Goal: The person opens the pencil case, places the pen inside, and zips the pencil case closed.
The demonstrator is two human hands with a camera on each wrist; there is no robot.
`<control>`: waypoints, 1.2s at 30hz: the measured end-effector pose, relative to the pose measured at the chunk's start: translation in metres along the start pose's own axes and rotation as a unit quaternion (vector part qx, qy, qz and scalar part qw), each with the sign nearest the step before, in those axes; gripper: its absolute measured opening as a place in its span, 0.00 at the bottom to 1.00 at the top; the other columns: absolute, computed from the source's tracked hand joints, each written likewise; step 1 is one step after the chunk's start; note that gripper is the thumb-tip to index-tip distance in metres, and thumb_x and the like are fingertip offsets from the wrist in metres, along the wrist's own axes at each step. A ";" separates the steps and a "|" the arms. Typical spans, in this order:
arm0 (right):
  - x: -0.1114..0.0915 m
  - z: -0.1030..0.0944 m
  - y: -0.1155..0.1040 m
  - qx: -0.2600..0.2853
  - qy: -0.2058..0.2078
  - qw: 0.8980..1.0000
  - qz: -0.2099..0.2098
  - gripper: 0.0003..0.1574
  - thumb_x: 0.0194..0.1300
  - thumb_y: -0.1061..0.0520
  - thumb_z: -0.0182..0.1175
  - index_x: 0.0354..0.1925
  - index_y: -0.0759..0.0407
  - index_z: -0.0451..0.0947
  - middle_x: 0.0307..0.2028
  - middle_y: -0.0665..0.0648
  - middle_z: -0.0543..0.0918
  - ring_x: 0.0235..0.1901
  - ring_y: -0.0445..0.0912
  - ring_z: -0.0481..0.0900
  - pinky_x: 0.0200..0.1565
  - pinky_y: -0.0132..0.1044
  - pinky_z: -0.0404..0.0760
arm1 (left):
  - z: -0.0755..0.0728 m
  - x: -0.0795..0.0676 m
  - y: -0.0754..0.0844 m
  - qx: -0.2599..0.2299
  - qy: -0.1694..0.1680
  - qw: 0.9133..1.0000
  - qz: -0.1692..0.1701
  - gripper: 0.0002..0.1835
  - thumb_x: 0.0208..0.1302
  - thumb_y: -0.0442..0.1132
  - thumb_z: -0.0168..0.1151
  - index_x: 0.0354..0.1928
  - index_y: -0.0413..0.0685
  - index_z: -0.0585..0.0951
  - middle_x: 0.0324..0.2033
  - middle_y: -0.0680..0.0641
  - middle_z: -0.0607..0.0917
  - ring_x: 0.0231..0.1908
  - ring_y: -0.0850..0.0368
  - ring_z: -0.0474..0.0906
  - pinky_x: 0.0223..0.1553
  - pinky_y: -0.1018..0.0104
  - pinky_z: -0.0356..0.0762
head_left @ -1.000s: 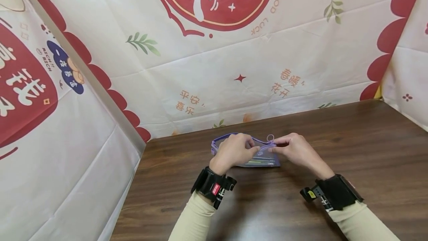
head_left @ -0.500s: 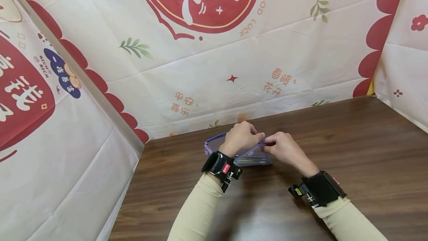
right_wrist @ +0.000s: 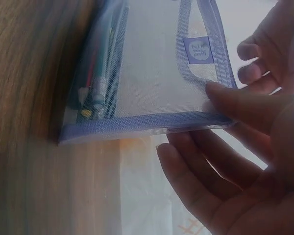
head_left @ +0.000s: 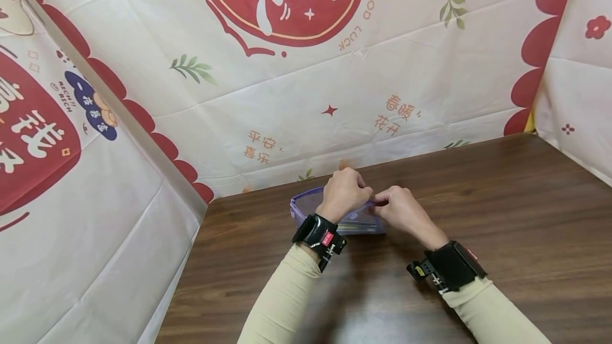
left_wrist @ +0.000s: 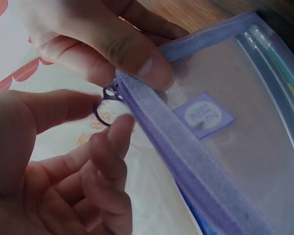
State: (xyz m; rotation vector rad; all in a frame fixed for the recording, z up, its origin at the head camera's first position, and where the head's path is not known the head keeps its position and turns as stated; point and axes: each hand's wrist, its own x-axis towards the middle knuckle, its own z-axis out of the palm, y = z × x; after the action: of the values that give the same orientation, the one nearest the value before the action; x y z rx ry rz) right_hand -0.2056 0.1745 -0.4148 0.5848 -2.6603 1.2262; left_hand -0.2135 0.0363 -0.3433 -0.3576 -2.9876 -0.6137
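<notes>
A see-through purple mesh pencil pouch [head_left: 306,203] stands near the back of the table, its zipped mouth gaping toward the left. Inside lie several pencils [right_wrist: 101,78], along the bottom edge. My left hand [head_left: 343,194] reaches over the pouch and pinches the dark ring of the zipper pull [left_wrist: 108,93] at the end of the zip. At the pouch's right upper corner, my right hand [head_left: 406,211] grips the fabric between thumb and fingers. A small purple label [left_wrist: 206,116] sits on the front below the zip. Part of the pouch is hidden behind my left hand.
The brown wooden table [head_left: 478,195] runs around the pouch and toward me. A printed white cloth [head_left: 268,89] hangs right behind the table's back edge, with further cloth panels at left and right. Both wrists carry black camera straps [head_left: 456,265].
My left hand has slid right along the pouch's top edge toward my right hand, and now covers the zipper ring in the head view. The right hand keeps its grip at the corner.
</notes>
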 end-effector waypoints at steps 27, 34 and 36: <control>0.000 -0.004 0.000 -0.010 -0.025 0.999 0.031 0.09 0.54 0.55 0.68 0.32 0.59 0.88 0.26 0.56 0.88 0.20 0.41 0.72 0.23 0.35 0.70 | 0.000 -0.007 -0.015 -0.063 0.007 0.998 -0.021 0.11 0.53 0.40 0.68 0.17 0.47 0.86 0.15 0.55 0.83 0.14 0.65 0.69 0.11 0.74 0.59; 0.001 -0.004 0.001 -0.017 -0.021 0.999 0.026 0.08 0.54 0.55 0.68 0.31 0.58 0.88 0.25 0.55 0.88 0.19 0.39 0.73 0.22 0.34 0.71 | 0.006 -0.008 -0.020 -0.068 0.031 0.997 -0.015 0.07 0.54 0.39 0.66 0.21 0.48 0.88 0.19 0.54 0.86 0.14 0.65 0.68 0.12 0.74 0.59; 0.001 -0.005 0.000 -0.019 -0.021 0.999 0.025 0.08 0.54 0.55 0.68 0.31 0.58 0.88 0.25 0.55 0.88 0.19 0.39 0.73 0.21 0.33 0.70 | 0.007 -0.008 -0.021 -0.074 0.039 0.996 -0.018 0.07 0.53 0.39 0.67 0.21 0.49 0.88 0.19 0.54 0.86 0.15 0.65 0.70 0.14 0.74 0.61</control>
State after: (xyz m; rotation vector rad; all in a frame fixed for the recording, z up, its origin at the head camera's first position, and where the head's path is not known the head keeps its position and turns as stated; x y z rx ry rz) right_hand -0.2067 0.1784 -0.4114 0.5480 -2.7412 1.1868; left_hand -0.2111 0.0185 -0.3586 -0.2836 -2.8887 -0.8348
